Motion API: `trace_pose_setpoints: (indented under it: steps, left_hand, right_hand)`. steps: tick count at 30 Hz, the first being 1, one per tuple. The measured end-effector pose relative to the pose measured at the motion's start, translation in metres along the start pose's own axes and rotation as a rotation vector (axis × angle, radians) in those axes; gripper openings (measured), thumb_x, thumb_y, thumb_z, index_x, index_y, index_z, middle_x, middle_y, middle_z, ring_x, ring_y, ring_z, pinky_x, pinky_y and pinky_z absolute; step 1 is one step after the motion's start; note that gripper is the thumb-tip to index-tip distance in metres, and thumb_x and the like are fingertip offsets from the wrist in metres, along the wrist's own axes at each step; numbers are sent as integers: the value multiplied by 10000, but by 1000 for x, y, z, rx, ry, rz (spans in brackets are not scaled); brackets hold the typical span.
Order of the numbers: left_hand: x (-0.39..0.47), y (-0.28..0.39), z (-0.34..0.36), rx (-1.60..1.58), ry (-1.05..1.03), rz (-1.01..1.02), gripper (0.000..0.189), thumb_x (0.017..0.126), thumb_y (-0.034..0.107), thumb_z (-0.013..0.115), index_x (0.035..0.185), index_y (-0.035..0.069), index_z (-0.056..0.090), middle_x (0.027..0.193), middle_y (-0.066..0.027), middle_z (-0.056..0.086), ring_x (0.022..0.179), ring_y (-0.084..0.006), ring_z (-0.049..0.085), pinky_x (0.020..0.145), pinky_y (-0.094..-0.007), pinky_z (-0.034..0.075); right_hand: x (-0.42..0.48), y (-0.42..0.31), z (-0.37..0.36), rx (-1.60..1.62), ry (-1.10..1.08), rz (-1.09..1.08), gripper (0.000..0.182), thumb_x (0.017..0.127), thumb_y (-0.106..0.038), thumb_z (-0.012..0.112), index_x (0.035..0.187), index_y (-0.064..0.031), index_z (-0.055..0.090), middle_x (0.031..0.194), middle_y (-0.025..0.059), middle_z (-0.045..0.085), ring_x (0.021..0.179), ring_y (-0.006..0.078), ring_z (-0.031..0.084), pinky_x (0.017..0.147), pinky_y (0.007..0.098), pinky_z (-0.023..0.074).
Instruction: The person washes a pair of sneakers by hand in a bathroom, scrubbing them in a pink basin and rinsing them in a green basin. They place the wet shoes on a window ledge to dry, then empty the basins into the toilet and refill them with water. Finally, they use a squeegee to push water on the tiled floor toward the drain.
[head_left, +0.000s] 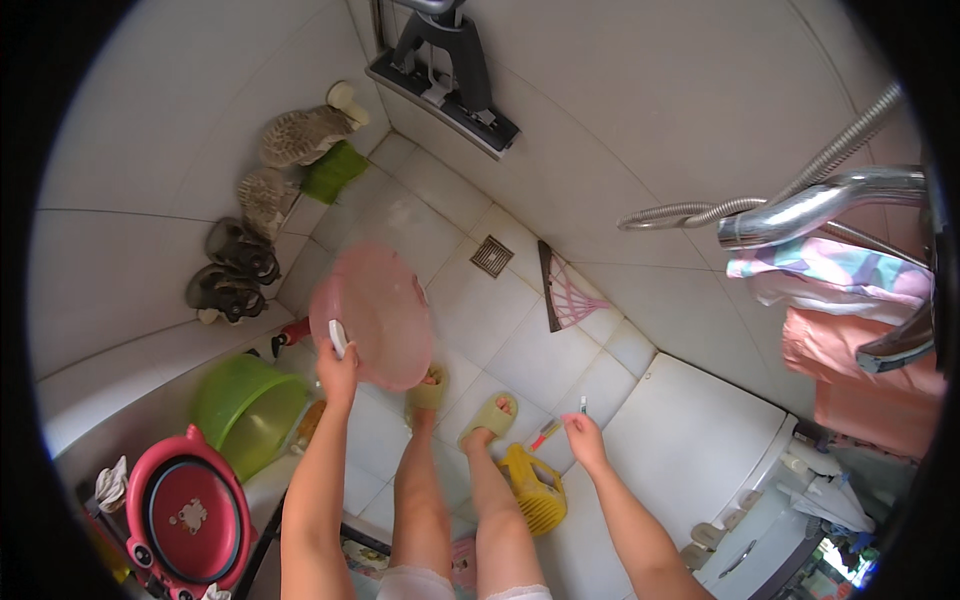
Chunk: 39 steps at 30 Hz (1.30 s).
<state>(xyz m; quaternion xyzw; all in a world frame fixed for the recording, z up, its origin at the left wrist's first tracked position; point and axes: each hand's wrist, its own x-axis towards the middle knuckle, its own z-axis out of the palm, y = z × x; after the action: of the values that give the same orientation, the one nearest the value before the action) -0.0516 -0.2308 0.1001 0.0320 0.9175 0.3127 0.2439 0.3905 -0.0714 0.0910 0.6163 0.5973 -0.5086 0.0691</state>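
My left hand (339, 371) grips the near side of a translucent pink plastic basin (390, 315), which is tilted on its side above the tiled floor. A small white object (337, 337) lies along the fingers of that hand, against the basin; its kind is unclear. Over to the right, my right hand (585, 439) hovers beside a white washing-machine-like lid (697, 397), its fingers curled together. A small whitish item (583, 405) shows just beyond the fingertips, and I cannot tell whether it is held. Near that hand a red-handled brush (545, 435) rests on the floor.
Green slippers (495, 420) are on my feet. A yellow plastic basket (536, 499) is beside my leg. At left stand a green basin (244, 405) and a red folding basin (196, 517). Shoes (240, 251) line the wall. A floor drain (491, 256) and pink broom head (566, 292) lie ahead.
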Motion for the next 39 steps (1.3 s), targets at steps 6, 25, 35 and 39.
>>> trace_pose_setpoints:
  steps: [6, 25, 35, 39]
  left_hand:
    - [-10, -35, 29, -671, -85, -107, 167, 871, 127, 593, 985, 33, 515, 853, -28, 540, 710, -109, 545, 631, -273, 507]
    - [-45, -157, 83, -867, 69, -343, 477, 877, 171, 558, 1306, 62, 382, 1343, -90, 459, 827, -117, 545, 665, -255, 458]
    - [-89, -166, 59, -855, 79, -474, 212, 873, 93, 540, 1072, 50, 481, 955, -23, 582, 750, -113, 570, 665, -263, 491]
    - [-99, -156, 43, -874, 133, -534, 119, 860, 52, 563, 947, 67, 482, 891, -6, 577, 752, -69, 541, 677, -230, 473]
  right_hand:
    - [160, 31, -13, -532, 155, -83, 359, 750, -67, 581, 1105, -14, 569, 1121, 197, 558, 982, 293, 570, 831, 357, 474]
    - [402, 118, 5, -1534, 33, -352, 298, 754, -181, 614, 1011, -82, 501, 994, 86, 587, 986, 271, 549, 831, 453, 457]
    - [240, -32, 36, -1059, -243, -521, 570, 820, -142, 568, 1295, 51, 321, 883, 231, 598, 796, 396, 591, 748, 459, 464]
    - [235, -162, 131, -828, -270, -673, 605, 860, -148, 521, 1377, -12, 238, 905, 248, 590, 789, 412, 592, 689, 497, 475]
